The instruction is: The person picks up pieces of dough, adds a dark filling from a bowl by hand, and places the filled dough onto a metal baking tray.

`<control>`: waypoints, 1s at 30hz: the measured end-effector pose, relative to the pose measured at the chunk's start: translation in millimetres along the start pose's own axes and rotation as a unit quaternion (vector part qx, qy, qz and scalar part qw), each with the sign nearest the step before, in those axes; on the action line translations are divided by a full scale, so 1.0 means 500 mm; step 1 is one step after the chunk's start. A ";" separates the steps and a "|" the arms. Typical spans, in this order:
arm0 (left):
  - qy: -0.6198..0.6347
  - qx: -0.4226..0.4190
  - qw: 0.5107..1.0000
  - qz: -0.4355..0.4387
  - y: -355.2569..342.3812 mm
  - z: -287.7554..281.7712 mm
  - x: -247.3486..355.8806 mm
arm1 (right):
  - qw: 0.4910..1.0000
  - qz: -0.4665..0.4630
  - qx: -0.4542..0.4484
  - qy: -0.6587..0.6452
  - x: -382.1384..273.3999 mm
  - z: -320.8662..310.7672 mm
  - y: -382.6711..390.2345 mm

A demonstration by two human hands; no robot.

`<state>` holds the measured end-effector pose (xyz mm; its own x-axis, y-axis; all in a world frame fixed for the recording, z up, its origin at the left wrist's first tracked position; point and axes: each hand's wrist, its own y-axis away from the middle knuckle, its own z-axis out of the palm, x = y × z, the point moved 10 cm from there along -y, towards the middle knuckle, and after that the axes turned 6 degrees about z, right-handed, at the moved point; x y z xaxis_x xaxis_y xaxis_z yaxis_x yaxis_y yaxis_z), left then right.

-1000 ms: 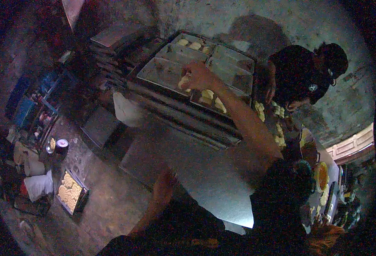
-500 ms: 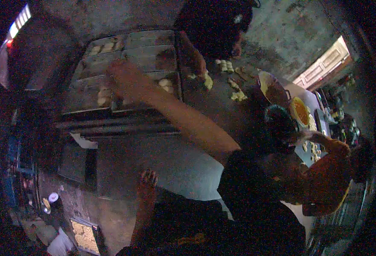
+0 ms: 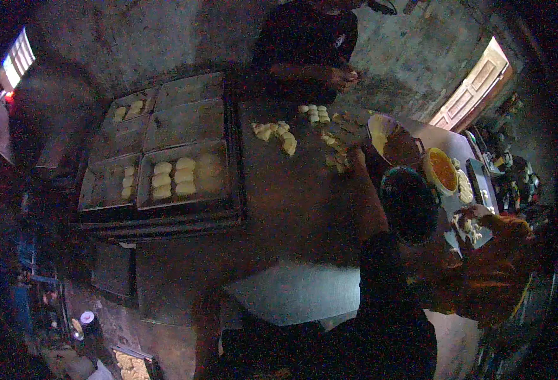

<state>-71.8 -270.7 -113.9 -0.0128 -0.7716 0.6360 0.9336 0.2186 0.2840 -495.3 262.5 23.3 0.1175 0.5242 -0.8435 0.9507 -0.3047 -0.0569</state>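
My right arm reaches forward across the dark table. My right hand is at some small pale dough pieces beside a large round pan; its fingers are too dim to make out. My left hand is low by the near table edge, dark and blurred. Left of centre stands a block of rectangular metal baking tins. The near right tin holds two rows of rounded dough pieces; the near left tin has one row, and the far left tin holds a few more.
A heap of dough and a small grid of dough rolls lie mid-table. A yellow bowl holds orange filling. One person in black stands across; another, in an orange sleeve, works at right by a dark round shape.
My right hand has moved from above the tins rightward to the small dough pieces, uncovering the tins. The person across has drawn a hand back from the dough heap. My view has shifted.
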 end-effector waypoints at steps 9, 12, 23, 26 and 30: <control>-0.025 0.034 0.999 -0.012 0.078 0.011 -0.057 | 0.932 -0.068 -0.174 -0.312 0.037 0.075 -0.069; -0.024 0.014 0.999 -0.029 0.078 0.035 -0.096 | 0.792 -0.116 -0.298 -0.521 0.031 0.083 -0.081; -0.035 -0.075 0.994 -0.071 0.018 0.133 -0.201 | 0.860 0.089 -0.375 -0.334 -0.094 0.208 0.237; -0.041 -0.098 0.990 -0.091 0.009 0.161 -0.233 | 0.885 0.102 -0.409 -0.197 -0.084 0.170 0.343; -0.090 -0.132 0.981 -0.108 0.015 0.169 -0.270 | 0.948 -0.038 -0.310 0.065 0.009 0.121 0.390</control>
<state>-93.6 -114.4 -137.0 -0.2616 -0.6593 0.7049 0.9621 -0.1199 0.2450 -326.8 157.1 -24.0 0.0378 0.6317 -0.7743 0.9391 0.2424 0.2436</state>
